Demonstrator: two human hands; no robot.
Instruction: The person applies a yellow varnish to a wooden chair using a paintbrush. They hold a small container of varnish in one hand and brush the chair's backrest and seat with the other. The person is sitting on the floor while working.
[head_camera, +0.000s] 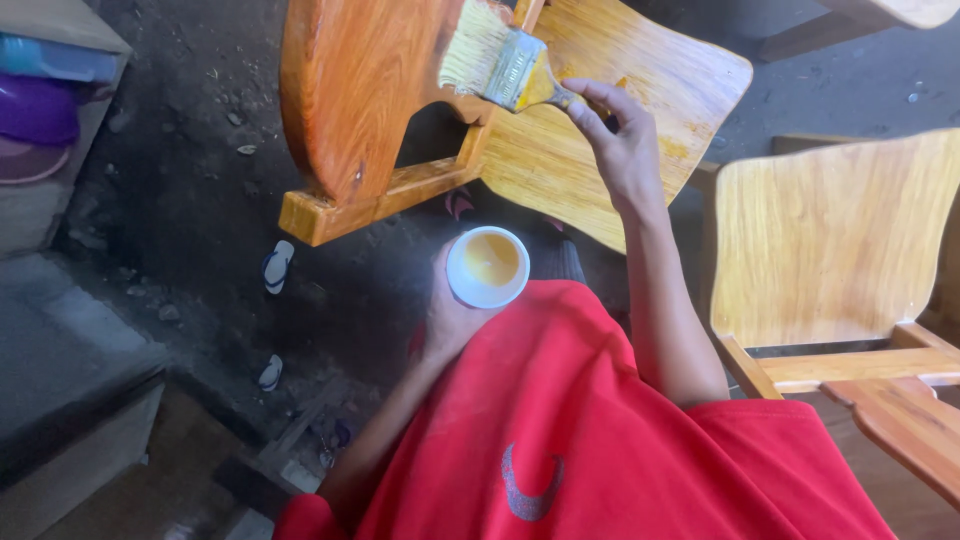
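Head view: left hand fingers grasp white cup of amber liquid; right hand grips paintbrush.

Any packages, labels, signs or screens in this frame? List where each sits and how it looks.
No signs or screens.
White cup: round, holds amber liquid, held in the left hand at centre.
Brush: printed metal band, pale bristles, in the right hand.
Plastic containers: blue and purple, shelf at far left.
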